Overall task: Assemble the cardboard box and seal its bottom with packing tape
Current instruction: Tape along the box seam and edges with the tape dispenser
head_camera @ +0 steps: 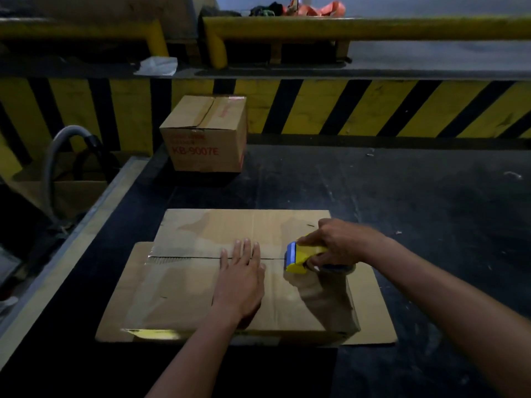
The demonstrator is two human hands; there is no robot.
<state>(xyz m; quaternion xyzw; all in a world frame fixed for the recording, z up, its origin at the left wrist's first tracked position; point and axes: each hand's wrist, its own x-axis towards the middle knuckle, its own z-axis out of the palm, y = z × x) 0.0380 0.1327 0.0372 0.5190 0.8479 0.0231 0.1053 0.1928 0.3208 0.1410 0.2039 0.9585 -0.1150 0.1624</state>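
I'm at what looks like a warehouse packing station: a dark, scuffed work table (402,196), yellow-and-black hazard striping (359,107) behind it, yellow guard rails (344,27) above, and a taped carton (205,133).

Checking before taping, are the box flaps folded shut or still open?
Shut: the flaps lie flat and meet at the seam under the left hand.

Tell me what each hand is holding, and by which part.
The right hand holds the yellow tape dispenser, its grip wrapped over the top of the body. The left hand holds nothing; it presses flat on the cardboard box by the seam.
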